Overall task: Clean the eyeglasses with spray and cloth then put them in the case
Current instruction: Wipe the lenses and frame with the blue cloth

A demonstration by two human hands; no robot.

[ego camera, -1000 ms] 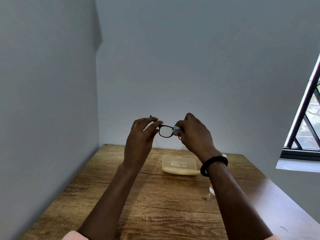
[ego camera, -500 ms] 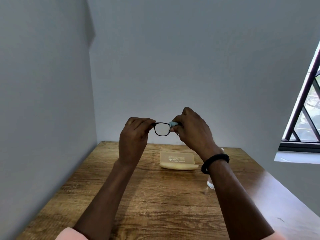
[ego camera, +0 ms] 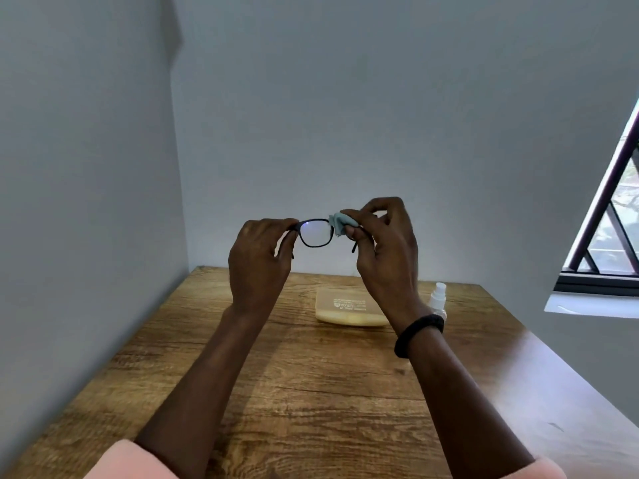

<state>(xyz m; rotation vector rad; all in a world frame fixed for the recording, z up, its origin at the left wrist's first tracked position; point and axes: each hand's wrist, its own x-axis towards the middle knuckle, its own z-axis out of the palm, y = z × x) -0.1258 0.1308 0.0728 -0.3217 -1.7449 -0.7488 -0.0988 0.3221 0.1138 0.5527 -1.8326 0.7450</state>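
Black-framed eyeglasses are held in the air above the far half of a wooden table. The left hand pinches the glasses' left end, and the right hand pinches a pale blue cloth over the right lens. Below the glasses, a yellow case lies closed near the table's far edge, a spray bottle just right of it.

- Open wood lies below my left hand and on the near counter under my forearms.
- The case lies at the far middle, under my right hand; the spray bottle stands upright near its right end.
- A wall shuts the counter's left edge, another its far edge.
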